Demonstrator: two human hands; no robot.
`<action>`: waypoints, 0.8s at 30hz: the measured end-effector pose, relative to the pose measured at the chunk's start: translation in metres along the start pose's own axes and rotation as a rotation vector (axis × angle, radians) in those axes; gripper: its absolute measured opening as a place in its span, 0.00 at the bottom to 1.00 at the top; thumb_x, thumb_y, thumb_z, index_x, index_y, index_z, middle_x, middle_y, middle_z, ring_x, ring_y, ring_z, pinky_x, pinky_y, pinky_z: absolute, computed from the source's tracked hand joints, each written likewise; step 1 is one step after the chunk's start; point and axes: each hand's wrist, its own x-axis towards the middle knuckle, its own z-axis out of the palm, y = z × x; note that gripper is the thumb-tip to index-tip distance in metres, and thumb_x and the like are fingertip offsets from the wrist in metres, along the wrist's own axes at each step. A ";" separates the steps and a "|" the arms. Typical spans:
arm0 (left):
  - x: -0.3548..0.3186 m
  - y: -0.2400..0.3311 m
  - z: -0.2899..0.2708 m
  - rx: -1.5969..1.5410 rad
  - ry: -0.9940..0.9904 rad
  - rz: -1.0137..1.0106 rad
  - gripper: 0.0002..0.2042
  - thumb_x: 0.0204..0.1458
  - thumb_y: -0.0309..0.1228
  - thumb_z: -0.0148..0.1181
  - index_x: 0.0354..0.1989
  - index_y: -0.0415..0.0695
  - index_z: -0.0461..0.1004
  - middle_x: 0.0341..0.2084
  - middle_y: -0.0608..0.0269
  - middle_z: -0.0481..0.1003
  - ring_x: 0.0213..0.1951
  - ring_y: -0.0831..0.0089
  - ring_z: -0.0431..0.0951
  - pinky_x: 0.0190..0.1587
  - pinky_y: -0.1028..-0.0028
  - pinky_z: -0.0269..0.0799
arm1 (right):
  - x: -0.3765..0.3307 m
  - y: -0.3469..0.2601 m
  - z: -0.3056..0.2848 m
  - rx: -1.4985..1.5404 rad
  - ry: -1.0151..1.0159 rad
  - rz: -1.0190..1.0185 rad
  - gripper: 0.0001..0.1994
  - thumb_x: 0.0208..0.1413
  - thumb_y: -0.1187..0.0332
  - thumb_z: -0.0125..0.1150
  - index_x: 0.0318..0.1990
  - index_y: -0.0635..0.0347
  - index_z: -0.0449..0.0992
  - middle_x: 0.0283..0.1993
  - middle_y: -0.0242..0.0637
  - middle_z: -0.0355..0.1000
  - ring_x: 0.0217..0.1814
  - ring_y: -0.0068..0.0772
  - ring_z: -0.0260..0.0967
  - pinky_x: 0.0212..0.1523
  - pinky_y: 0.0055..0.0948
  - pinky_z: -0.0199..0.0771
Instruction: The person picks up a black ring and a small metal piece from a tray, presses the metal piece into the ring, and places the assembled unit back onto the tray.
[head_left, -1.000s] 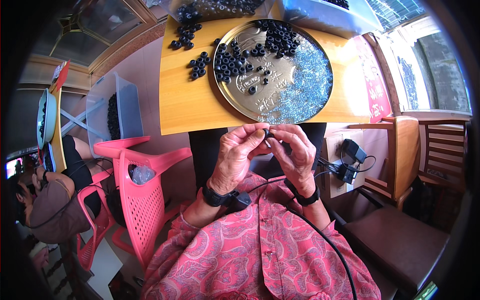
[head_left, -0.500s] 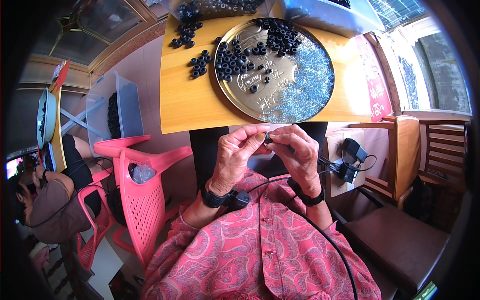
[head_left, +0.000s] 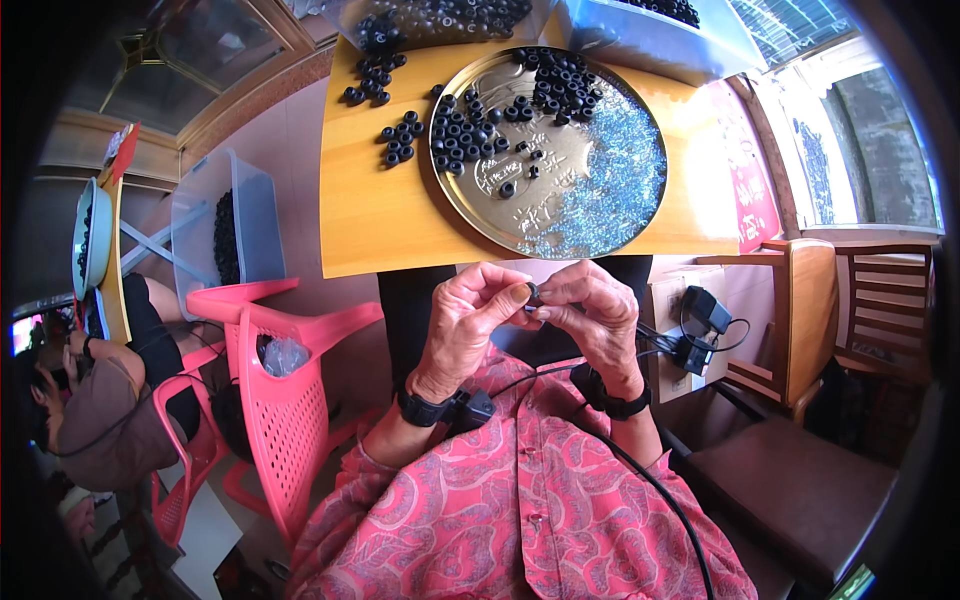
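My left hand (head_left: 462, 325) and my right hand (head_left: 598, 318) meet just in front of the table's near edge. Between their pinched fingertips is a small black ring-like part (head_left: 533, 294), mostly covered by the fingers. Beyond them, a round metal tray (head_left: 490, 215) rests on the table. Thick black rings (head_left: 565, 88) are heaped at its far side and spread along its left. Tiny clear bluish pieces (head_left: 622, 175) cover its right side. A few smaller black bits (head_left: 535, 157) lie mid-tray.
More black rings sit on the wooden table (head_left: 375, 220) left of the tray. A clear bag of rings (head_left: 440, 25) and a plastic bin (head_left: 650, 45) stand behind. A pink chair (head_left: 285, 400) is at left, with another person (head_left: 115, 400) beyond. Cables run from my wrist straps.
Both hands stay pinched together at the small black part, with slight finger shifts. The table and tray appear slightly lower in the view.
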 end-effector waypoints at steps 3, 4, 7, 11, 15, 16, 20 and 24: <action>-0.001 0.001 0.003 -0.038 0.034 -0.037 0.08 0.56 0.27 0.58 0.39 0.35 0.76 0.30 0.61 0.78 0.29 0.76 0.79 0.35 0.77 0.79 | 0.000 0.001 -0.001 -0.024 -0.010 -0.025 0.08 0.39 0.75 0.72 0.29 0.60 0.78 0.31 0.33 0.74 0.34 0.27 0.73 0.34 0.25 0.72; -0.002 0.000 0.004 -0.039 0.037 -0.040 0.08 0.56 0.27 0.58 0.39 0.35 0.76 0.30 0.61 0.78 0.29 0.76 0.79 0.35 0.77 0.79 | 0.000 0.001 -0.001 -0.032 -0.011 -0.030 0.08 0.39 0.75 0.72 0.29 0.59 0.78 0.31 0.33 0.74 0.34 0.27 0.73 0.34 0.25 0.72; -0.001 0.002 0.005 -0.062 0.028 -0.029 0.08 0.57 0.27 0.58 0.41 0.35 0.76 0.31 0.61 0.78 0.31 0.75 0.79 0.36 0.77 0.79 | 0.004 -0.001 0.000 -0.047 -0.003 -0.043 0.08 0.39 0.75 0.72 0.28 0.59 0.78 0.32 0.33 0.74 0.35 0.27 0.73 0.34 0.25 0.72; -0.001 0.004 0.005 0.026 0.023 0.008 0.07 0.57 0.26 0.58 0.41 0.36 0.76 0.31 0.62 0.78 0.31 0.76 0.79 0.36 0.78 0.78 | 0.002 0.001 0.000 -0.078 -0.011 -0.081 0.09 0.40 0.75 0.72 0.30 0.60 0.78 0.33 0.34 0.73 0.34 0.26 0.72 0.34 0.24 0.73; -0.002 0.007 0.005 0.042 -0.009 0.027 0.07 0.57 0.24 0.58 0.41 0.36 0.75 0.31 0.63 0.77 0.32 0.78 0.78 0.36 0.79 0.78 | -0.002 0.003 0.005 0.076 0.018 0.001 0.10 0.42 0.75 0.72 0.32 0.63 0.77 0.33 0.35 0.73 0.34 0.24 0.72 0.34 0.23 0.73; -0.001 0.007 0.005 0.043 -0.010 0.028 0.07 0.57 0.24 0.58 0.41 0.36 0.75 0.31 0.63 0.77 0.32 0.78 0.78 0.36 0.79 0.78 | -0.001 0.003 0.006 0.148 0.024 0.029 0.10 0.42 0.75 0.71 0.33 0.64 0.76 0.33 0.35 0.73 0.35 0.24 0.72 0.34 0.23 0.73; -0.001 0.011 0.006 0.025 -0.016 -0.019 0.07 0.56 0.25 0.59 0.40 0.35 0.73 0.30 0.62 0.77 0.32 0.79 0.78 0.36 0.79 0.78 | -0.001 0.000 0.006 0.216 0.030 0.078 0.10 0.42 0.75 0.71 0.33 0.64 0.77 0.36 0.37 0.74 0.36 0.25 0.73 0.36 0.24 0.74; -0.001 0.010 0.005 0.062 -0.009 -0.010 0.08 0.55 0.27 0.60 0.39 0.37 0.71 0.28 0.63 0.77 0.28 0.81 0.77 0.32 0.83 0.74 | -0.002 0.007 0.003 0.110 0.002 0.003 0.10 0.41 0.77 0.71 0.33 0.63 0.78 0.39 0.39 0.75 0.37 0.27 0.73 0.37 0.25 0.74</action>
